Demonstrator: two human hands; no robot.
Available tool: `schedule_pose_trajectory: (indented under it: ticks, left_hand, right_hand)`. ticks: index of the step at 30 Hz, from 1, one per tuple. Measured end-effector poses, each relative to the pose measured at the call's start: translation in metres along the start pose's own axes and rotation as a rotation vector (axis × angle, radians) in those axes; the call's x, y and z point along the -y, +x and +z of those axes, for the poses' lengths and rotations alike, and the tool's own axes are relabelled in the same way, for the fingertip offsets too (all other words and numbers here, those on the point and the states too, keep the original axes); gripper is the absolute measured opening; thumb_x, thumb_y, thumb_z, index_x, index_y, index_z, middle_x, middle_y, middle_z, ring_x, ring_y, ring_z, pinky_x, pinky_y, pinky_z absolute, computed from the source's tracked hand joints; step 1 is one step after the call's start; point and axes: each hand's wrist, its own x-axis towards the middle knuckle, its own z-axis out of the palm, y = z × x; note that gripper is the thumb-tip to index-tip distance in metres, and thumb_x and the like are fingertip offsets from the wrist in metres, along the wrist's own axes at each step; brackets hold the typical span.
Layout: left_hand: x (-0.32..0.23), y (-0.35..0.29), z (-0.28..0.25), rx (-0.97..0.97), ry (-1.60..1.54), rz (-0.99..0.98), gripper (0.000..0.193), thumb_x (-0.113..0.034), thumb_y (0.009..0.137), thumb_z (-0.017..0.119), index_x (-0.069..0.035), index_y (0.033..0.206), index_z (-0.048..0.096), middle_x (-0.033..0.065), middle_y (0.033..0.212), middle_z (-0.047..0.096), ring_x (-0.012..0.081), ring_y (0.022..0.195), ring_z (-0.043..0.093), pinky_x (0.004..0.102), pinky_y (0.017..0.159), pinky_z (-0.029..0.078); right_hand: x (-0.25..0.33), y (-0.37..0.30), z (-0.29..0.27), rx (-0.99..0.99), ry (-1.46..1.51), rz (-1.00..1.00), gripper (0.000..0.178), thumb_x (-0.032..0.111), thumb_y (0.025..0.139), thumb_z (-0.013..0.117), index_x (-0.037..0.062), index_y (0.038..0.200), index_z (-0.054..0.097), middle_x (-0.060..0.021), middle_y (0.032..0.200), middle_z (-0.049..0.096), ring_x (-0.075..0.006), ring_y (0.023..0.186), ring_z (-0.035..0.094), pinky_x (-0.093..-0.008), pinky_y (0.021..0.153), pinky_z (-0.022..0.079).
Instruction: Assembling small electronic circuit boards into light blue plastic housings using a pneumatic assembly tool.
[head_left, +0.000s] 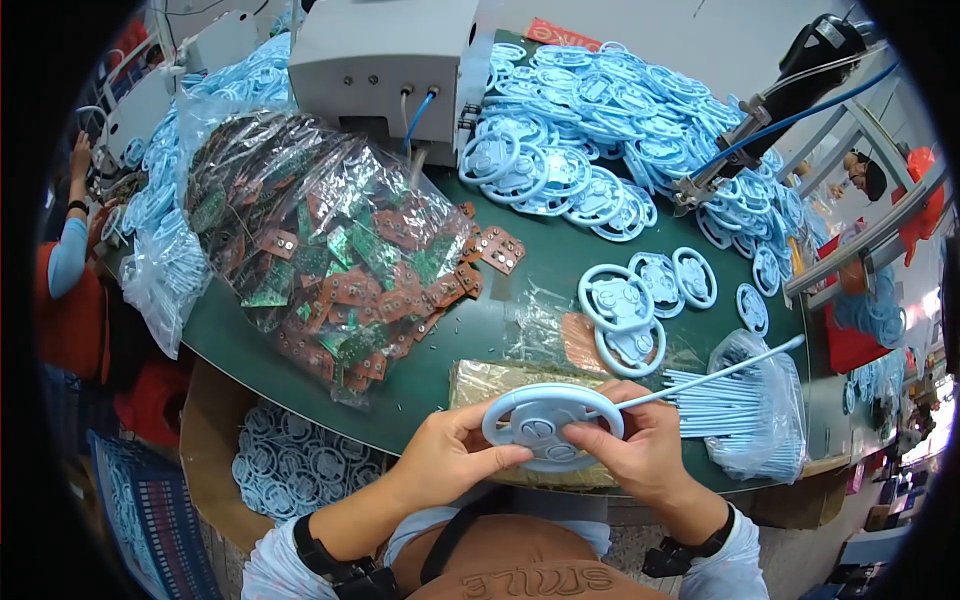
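Observation:
A light blue toy steering wheel (552, 400) is held up in front of me at the table's near edge. My left hand (447, 455) grips its left rim between thumb and fingers. On the other side, my right hand (645, 440) presses its thumb on the hub. The same hand also pinches a thin light blue plastic rod (715, 372), which slants up and right to a rounded tip. How the rod's near end meets the wheel is hidden by my fingers. Just beyond lie a few loose wheels (614, 298) and a tape-covered block (475, 385).
A clear bag (330, 250) spills brown and green circuit boards at left. Light blue rods (700, 405) lie in a bag at right. Wheels heap (600, 100) along the back beside a grey machine (385, 50). A carton (215, 420) holds wheels below. Another person (75, 290) stands far left.

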Motion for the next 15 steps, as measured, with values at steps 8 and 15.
schedule_pose_trajectory:
  ticks: [8,15]
  left_hand:
    - [-0.022,0.041,-0.006,0.199,0.785,0.472,0.069,-0.027,0.090,0.072,0.004,0.144,0.043,0.0241,0.155,0.035,0.0367,0.145,0.034,0.0416,0.117,0.030]
    - [-0.023,0.030,-0.004,0.404,1.260,0.370,0.108,-0.022,0.063,0.089,0.006,0.148,0.029,0.0293,0.154,0.030,0.0434,0.141,0.035,0.0433,0.112,0.039]
  right_hand:
    - [-0.025,-0.001,0.010,0.232,-1.015,-0.704,0.033,0.015,0.077,0.072,0.0043,0.108,0.069,-0.0133,0.113,0.066,-0.0287,0.093,0.068,-0.0375,0.076,0.057]
    - [0.063,0.014,-0.065,-0.438,-0.859,-0.670,0.038,-0.002,0.083,0.069,-0.0036,0.120,0.061,-0.0171,0.114,0.068,-0.0248,0.108,0.064,-0.0353,0.091,0.051]
